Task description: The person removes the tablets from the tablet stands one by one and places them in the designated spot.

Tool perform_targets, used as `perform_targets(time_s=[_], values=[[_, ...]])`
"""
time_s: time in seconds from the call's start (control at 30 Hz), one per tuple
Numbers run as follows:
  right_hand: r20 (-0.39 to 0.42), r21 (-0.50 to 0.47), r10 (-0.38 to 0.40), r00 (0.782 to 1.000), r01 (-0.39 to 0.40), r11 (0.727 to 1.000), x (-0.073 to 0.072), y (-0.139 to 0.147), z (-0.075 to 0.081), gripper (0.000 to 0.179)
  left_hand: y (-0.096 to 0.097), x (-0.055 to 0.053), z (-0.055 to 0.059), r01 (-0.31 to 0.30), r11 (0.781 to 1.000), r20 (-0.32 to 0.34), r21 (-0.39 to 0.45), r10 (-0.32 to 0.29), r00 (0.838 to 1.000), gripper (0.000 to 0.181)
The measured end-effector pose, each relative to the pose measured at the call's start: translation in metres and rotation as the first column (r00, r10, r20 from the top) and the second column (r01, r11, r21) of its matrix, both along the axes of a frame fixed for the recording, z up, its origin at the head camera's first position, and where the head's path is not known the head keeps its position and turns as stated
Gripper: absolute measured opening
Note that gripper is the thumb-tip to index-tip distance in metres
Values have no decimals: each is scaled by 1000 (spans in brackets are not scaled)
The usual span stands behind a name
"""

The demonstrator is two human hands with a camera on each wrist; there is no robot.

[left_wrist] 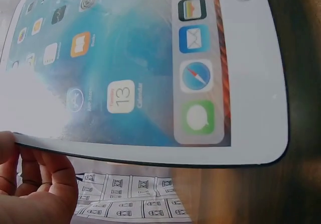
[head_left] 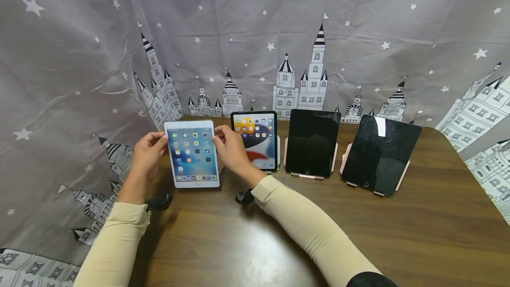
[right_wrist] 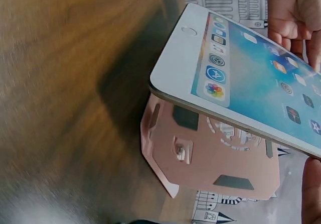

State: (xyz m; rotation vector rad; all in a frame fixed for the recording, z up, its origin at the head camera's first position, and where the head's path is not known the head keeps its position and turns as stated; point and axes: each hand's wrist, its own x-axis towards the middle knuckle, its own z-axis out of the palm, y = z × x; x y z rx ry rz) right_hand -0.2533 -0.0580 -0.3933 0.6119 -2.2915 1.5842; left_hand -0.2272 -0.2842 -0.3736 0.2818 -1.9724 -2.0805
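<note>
A white tablet (head_left: 195,156) with a lit home screen of app icons is held upright between both hands at the left of the table. My left hand (head_left: 148,150) pinches its upper left edge, thumb on the front. On the opposite edge, my right hand (head_left: 233,149) grips it the same way. In the right wrist view, a pink tablet stand (right_wrist: 220,158) with grey pads shows below and behind the tablet, whose home-button end tilts out from the stand's plate. From the head view that stand is hidden by the tablet.
To the right stand a dark-framed tablet (head_left: 260,145) with a lit screen, then a black tablet (head_left: 312,143) and another angled black tablet (head_left: 380,156), all on stands. Behind the wooden table (head_left: 438,234) hangs a grey curtain (head_left: 239,17) with castles and stars.
</note>
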Motion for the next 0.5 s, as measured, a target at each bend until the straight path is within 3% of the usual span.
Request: perform_targets(time_s=[0.17, 0.37, 0.5], values=[[37, -30, -5, 999, 6, 1000, 8, 2, -5, 15, 1, 5, -4, 31, 999, 29, -12, -30, 999, 12], [114, -67, -17, 993, 25, 997, 18, 3, -11, 13, 0, 13, -8, 57, 993, 116, -105, -45, 992, 16], [177, -120, 5, 984, 17, 993, 26, 1, -18, 11, -3, 19, -9, 108, 983, 144, -147, -87, 986, 15]])
